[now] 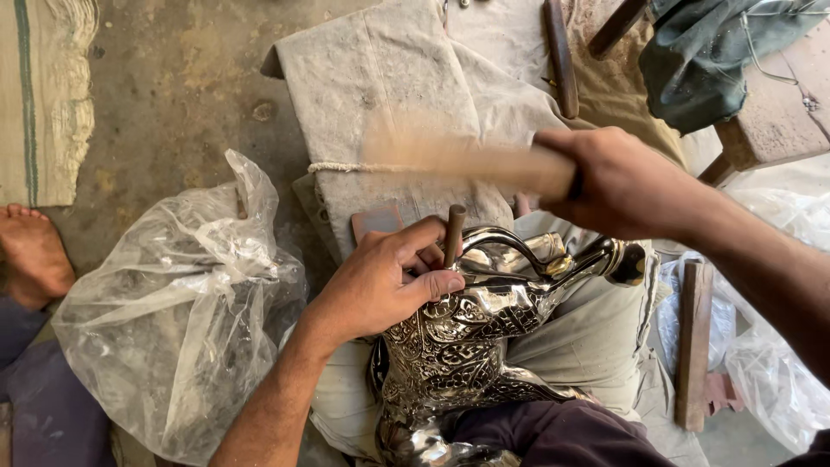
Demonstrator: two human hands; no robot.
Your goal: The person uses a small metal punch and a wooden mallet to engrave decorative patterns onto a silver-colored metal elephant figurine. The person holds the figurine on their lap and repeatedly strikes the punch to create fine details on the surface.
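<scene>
Pinching a thin punch (454, 232) upright, the left hand (380, 281) rests on the engraved silver jug (458, 346) across the lap; the right hand (618, 182), fingers wrapped shut, holds a blurred wooden mallet (467, 156) above.

The wooden mallet (467, 160) in the right hand (618, 182) is smeared by motion blur — its head at 9 o'clock of the fist has no clear outline. The left hand (380, 281) hides the lower end of the punch (453, 232) and part of the engraved metal jug (458, 346). The jug's base runs off at 6 o'clock. A bare foot (30, 251) is cut at 9 o'clock.
</scene>
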